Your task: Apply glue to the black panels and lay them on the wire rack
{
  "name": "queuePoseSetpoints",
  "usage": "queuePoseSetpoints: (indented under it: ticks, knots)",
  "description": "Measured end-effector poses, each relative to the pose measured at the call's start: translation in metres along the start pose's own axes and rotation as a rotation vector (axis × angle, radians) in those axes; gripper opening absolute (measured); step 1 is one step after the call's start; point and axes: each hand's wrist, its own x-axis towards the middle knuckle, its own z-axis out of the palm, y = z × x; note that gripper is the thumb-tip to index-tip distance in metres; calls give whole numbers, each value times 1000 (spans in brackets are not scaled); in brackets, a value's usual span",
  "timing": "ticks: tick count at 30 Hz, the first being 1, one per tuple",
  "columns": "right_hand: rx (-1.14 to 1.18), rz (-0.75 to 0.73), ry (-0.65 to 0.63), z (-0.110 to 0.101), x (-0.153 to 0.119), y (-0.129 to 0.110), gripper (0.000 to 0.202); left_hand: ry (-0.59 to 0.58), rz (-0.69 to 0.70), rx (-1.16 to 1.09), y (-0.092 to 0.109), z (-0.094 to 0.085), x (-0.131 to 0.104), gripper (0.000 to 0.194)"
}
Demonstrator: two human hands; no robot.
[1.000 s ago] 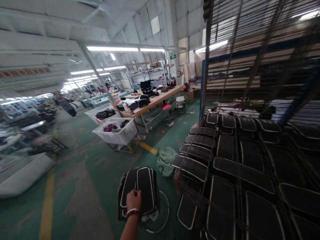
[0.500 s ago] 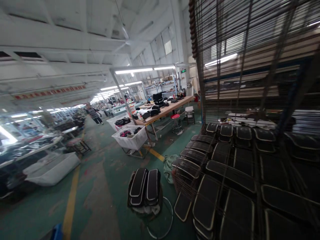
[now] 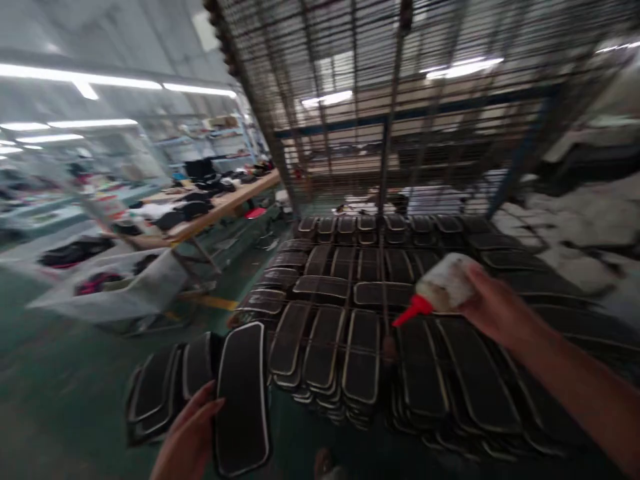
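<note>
My left hand [image 3: 193, 427] grips the left edge of a black rounded panel with a pale border [image 3: 243, 400], held upright at the lower middle of the head view. My right hand [image 3: 495, 303] is wrapped round a whitish squeeze bottle [image 3: 447, 281]. The red nozzle [image 3: 413, 310] tilts down to the left, over rows of stacked black panels [image 3: 363, 357]. Left of the held panel, a smaller pile of similar panels [image 3: 159, 383] sits low, partly behind my left hand. Motion blurs both hands somewhat.
A rusty wire rack [image 3: 320, 127] rises behind the panel rows. White bins [image 3: 155, 283] with dark and pink pieces stand at left, near a long worktable [image 3: 220, 217] with black parts. Pale bundles [image 3: 575, 207] lie at far right.
The view has swung right and nearer the rack and panel rows. Both my hands have come into view, the left with a panel and the right with the squeeze bottle.
</note>
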Motion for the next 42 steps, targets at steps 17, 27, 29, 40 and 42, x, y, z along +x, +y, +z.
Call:
queuePoseSetpoints:
  ticks: [17, 27, 29, 40, 42]
  knots:
    - [-155, -208, -65, 80, -10, -68, 68, -806, -148, 328, 103, 184, 23, 73]
    - [-401, -412, 53, 98, -33, -93, 72, -1100, -209, 465, 94, 182, 36, 63]
    - [-398, -389, 40, 99, -36, -93, 70, -1126, -198, 519, 96, 180, 35, 61]
    - [-311, -260, -27, 94, -36, -81, 70, -1093, -181, 538, 107, 169, 22, 52]
    - [-319, -265, -28, 95, -35, -79, 70, -1145, -174, 535, 109, 169, 18, 47]
